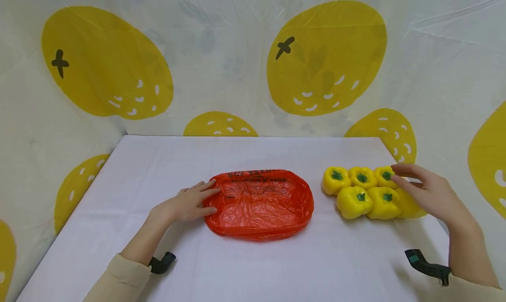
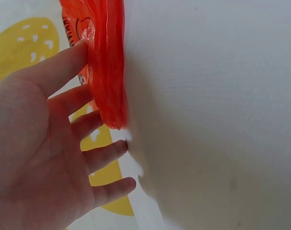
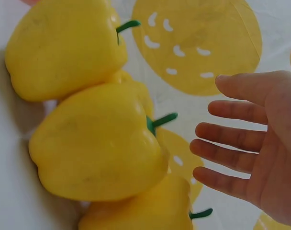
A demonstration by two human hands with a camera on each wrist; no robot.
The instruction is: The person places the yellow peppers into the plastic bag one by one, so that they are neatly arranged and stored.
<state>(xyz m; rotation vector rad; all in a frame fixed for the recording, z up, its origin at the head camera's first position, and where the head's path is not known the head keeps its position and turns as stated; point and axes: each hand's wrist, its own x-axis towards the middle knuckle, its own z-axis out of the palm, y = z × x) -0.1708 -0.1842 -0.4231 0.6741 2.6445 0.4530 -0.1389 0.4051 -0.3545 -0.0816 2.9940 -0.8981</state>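
A red plastic bag (image 1: 257, 210) with dark print lies spread on the table, its edge rolled up into an oval rim. My left hand (image 1: 193, 203) touches the bag's left side with spread, fairly straight fingers; in the left wrist view the thumb and some fingertips meet the red rim (image 2: 107, 72). To the right of the bag sit several yellow bell peppers (image 1: 354, 202) with green stems, grouped in two rows. Over the right end of that group hovers my right hand (image 1: 432, 194), fingers extended, and the right wrist view shows a gap between its fingertips and the nearest pepper (image 3: 97, 143).
A white cloth covers the table (image 1: 237, 271). Behind and beside it hangs a pale curtain (image 1: 225, 52) printed with big yellow fruit. Each wrist carries a black camera mount (image 1: 162, 263) that juts out over the table.
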